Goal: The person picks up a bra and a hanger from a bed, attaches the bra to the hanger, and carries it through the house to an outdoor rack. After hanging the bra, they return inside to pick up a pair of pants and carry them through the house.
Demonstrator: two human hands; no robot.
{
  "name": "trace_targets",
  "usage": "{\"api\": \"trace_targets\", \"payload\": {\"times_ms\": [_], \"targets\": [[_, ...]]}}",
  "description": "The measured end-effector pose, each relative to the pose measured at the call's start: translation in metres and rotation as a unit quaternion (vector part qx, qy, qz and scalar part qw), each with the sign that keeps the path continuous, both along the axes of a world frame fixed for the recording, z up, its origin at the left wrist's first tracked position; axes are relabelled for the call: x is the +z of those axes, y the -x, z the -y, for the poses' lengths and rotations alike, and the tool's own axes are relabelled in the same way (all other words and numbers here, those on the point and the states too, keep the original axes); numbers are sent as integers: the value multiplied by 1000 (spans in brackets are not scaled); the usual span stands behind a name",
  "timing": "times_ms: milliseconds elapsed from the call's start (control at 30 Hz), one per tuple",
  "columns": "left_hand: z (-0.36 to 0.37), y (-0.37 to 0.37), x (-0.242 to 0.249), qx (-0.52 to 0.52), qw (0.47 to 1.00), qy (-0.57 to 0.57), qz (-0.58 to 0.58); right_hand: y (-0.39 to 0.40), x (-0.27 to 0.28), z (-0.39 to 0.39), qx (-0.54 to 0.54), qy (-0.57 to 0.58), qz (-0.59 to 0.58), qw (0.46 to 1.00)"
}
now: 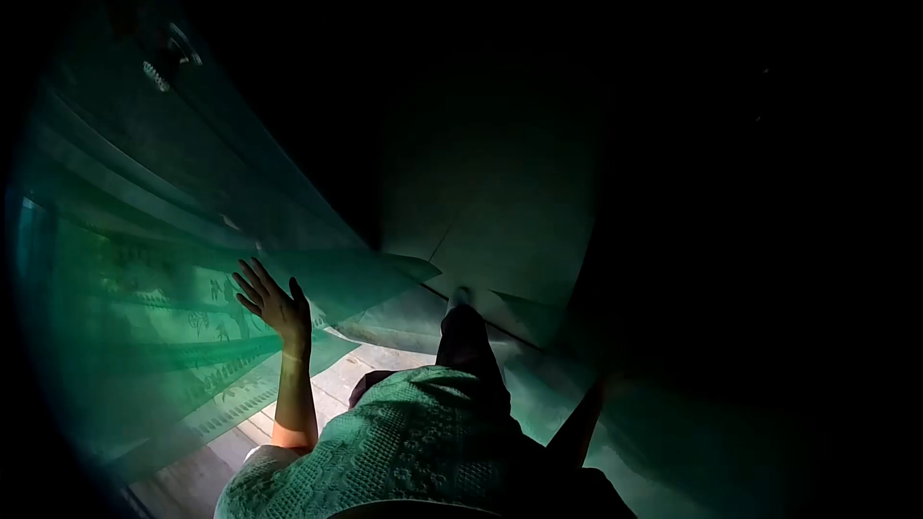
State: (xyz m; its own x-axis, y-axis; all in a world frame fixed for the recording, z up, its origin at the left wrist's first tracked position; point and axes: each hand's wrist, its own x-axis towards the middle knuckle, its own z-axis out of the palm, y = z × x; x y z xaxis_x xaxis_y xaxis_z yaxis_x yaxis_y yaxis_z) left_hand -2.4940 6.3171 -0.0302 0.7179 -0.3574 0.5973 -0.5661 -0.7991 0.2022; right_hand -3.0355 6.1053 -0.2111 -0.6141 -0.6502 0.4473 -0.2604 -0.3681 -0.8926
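Note:
My left hand (272, 303) is raised with its fingers spread, against or just in front of a sheer green curtain (144, 327) with a printed pattern. Nothing shows between its fingers. My right forearm (578, 426) reaches into deep shadow at the lower right, beside more green fabric (663, 423); the fingers of my right hand are lost in the dark. A foot (461, 296) points forward on the dim floor, below a dark trouser leg (468, 341).
Light-coloured floor tiles (332, 380) catch light at the lower left. A dark line crosses the floor by the foot, where the smoother floor (500, 221) begins. A door-like panel (183, 135) with a metallic handle (178, 48) stands at the upper left. Most of the right side is black.

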Motion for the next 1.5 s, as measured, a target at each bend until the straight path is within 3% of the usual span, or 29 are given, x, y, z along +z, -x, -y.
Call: {"api": "trace_targets", "payload": {"times_ms": [33, 67, 133, 167, 233, 267, 300, 333, 367, 433, 467, 567, 600, 633, 667, 700, 767, 833, 900, 1000, 1033, 1133, 1233, 1267, 1300, 1333, 1367, 1467, 1500], "targets": [[20, -13, -15, 25, 999, -16, -16, -20, -21, 35, 7, 12, -24, 1000], [34, -12, -41, 46, 989, -53, -126, -40, -44, 71, 14, 25, -48, 998], [53, -14, -77, 56, 888, -150, -431, -75, -79, 115, 80, -32, -224, 971], [52, -19, -107, -38, 842, -161, -513, -97, -96, 130, 113, -65, -314, 940], [88, -17, -117, -182, 800, -197, -536, -225, 39, 147, 323, -210, -38, 922], [103, -22, -130, -198, 780, -197, -560, -276, 72, 166, 382, -219, -21, 898], [120, -28, -144, -213, 760, -199, -581, -319, 91, 190, 408, -271, -125, 863], [136, -39, -154, -240, 769, -150, -573, -361, 98, 209, 449, -248, -215, 831], [137, -58, -210, -265, 797, -109, -532, -404, 97, 225, 483, -225, -303, 790], [178, -68, -183, -202, 780, -138, -576, -446, 120, 270, 567, -189, -325, 733], [187, -82, -208, -228, 787, -200, -537, -456, 113, 291, 569, -186, -327, 731], [244, -137, -214, -227, 766, -231, -556, -508, 62, 358, 579, -304, -236, 719], [263, -175, -306, -256, 775, -188, -547, -510, 36, 378, 579, -320, -227, 715], [308, -195, -163, -233, 729, -276, -581, -511, 8, 398, 577, -337, -217, 711], [314, -222, -142, -302, 744, -281, -526, -495, -34, 397, 539, -438, -242, 677], [341, -239, -133, -304, 750, -283, -514, -485, -37, 408, 504, -492, -266, 659], [399, -271, -118, -252, 748, -305, -532, -436, -57, 408, 451, -652, -93, 602], [435, -309, -148, -310, 778, -258, -481, -414, -51, 402, 404, -721, -37, 562], [474, -344, -107, -342, 752, -239, -510, -429, -30, 408, 382, -749, -38, 540], [529, -405, -92, -348, 734, -229, -536, -472, -11, 446, 392, -753, -61, 524], [539, -428, -124, -354, 777, -199, -480, -489, -8, 465, 401, -750, -72, 522], [562, -478, -128, -276, 805, -134, -507, -545, 5, 530, 445, -719, -101, 525], [568, -536, -126, -162, 766, -246, -571, -660, 23, 620, 634, -571, 40, 520], [560, -552, -146, -153, 785, -212, -561, -708, 24, 648, 646, -556, 85, 516], [547, -562, -170, -145, 800, -175, -556, -761, -17, 685, 456, -653, -53, 602], [544, -566, -154, -82, 799, -109, -586, -827, -23, 719, 397, -651, -71, 643], [540, -570, -136, -19, 791, -44, -610, -892, -20, 760, 446, -636, -114, 619], [507, -584, -192, 72, 801, -7, -594, -1086, 30, 833, 631, -449, -258, 578], [498, -589, -209, 88, 788, -9, -609, -1143, 78, 822, 629, -410, -230, 619]]}}
